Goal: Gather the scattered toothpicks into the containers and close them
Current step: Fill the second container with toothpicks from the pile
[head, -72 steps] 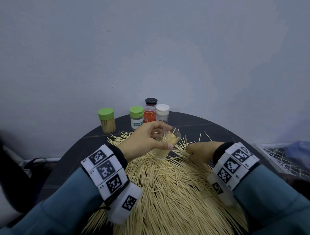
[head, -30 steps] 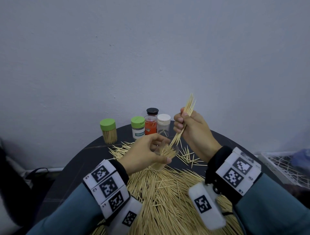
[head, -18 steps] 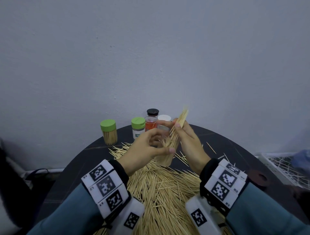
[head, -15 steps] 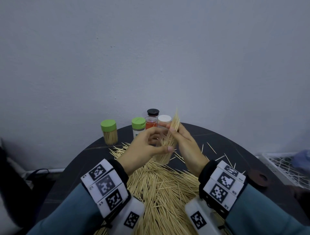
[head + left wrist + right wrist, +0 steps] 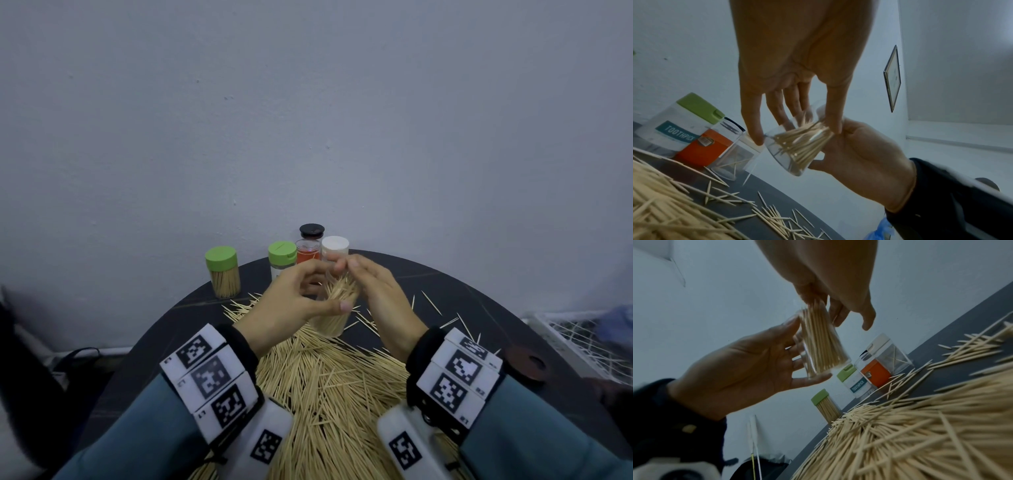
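One jar at the back of the bench (image 5: 479, 308) has a white body with a teal band reading "TOOTHPICK" (image 5: 858, 386) under a green flip lid; in the left wrist view the same label (image 5: 677, 132) reads "TOOTHPICK" with the last letter cut off. Beside it stands a clear jar with an orange label (image 5: 307, 255) whose writing is too small to read, a black-capped jar (image 5: 311, 231) behind it, and a white-capped clear jar (image 5: 335, 247) holding only a few sticks. Further left, a green-lidded jar (image 5: 222, 272) is packed full of toothpicks.

The left hand (image 5: 291, 305) grips an open clear cup (image 5: 330, 317), thumb and fingers curled around its wall, tilted and lifted off the bench. It is roughly half full of toothpicks (image 5: 822, 340) standing on end. The right hand (image 5: 380, 298) is open, its straight fingers (image 5: 818, 305) at the cup's mouth on the tips of the sticks.

Half a second ago the right hand pinched a bundle that stood tall out of the cup; now that bundle has dropped inside and the fingers have let go. A big heap of loose toothpicks (image 5: 329, 387) still covers the near bench.
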`<state>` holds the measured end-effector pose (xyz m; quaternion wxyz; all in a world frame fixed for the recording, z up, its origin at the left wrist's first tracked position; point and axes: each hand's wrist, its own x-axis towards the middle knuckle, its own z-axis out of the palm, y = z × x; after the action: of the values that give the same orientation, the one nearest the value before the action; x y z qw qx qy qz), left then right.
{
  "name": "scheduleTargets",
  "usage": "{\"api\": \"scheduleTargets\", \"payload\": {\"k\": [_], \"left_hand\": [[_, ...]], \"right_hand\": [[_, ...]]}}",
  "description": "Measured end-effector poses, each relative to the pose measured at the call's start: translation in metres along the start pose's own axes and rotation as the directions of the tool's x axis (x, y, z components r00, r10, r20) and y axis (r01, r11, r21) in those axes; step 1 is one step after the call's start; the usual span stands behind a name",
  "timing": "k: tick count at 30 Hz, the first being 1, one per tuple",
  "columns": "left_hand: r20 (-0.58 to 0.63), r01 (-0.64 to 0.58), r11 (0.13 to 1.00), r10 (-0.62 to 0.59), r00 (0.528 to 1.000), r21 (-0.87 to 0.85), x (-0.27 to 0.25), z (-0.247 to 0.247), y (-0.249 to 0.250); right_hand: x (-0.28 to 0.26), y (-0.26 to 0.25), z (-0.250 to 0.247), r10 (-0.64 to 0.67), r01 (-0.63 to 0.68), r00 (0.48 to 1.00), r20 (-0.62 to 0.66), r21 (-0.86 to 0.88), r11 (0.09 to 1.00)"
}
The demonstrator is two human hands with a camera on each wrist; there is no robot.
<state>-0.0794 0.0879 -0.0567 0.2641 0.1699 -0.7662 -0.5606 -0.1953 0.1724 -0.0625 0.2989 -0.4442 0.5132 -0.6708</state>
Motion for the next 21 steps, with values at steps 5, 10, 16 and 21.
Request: {"api": "scheduleTargets", "payload": {"k": [5,10,16,21], "left_hand": [[-0.017,-0.018,0.996,0.019,1.0,0.086,0.001,-0.004,-0.002],[-0.059,-0.063,0.982,0.074,0.996,0.176,0.001,-0.008,-0.002],[0.046,-0.136,0.944,0.128,0.991,0.3,-0.004,-0.002,0.001],[0.08,-0.169,0.923,0.15,0.985,0.346,-0.006,0.003,0.003]], "right_hand": [[0.004,-0.002,-0.006,-0.014,0.015,1.0,-0.012,0.005,1.0],[0.007,-0.002,-0.009,0.098,-0.098,0.995,-0.008,-0.056,0.994],[0.001,0.002,-0.008,0.12,-0.094,0.989,0.09,-0.255,0.962],[0.0,0.0,-0.007,0.119,-0.096,0.99,0.07,-0.277,0.956]]}}
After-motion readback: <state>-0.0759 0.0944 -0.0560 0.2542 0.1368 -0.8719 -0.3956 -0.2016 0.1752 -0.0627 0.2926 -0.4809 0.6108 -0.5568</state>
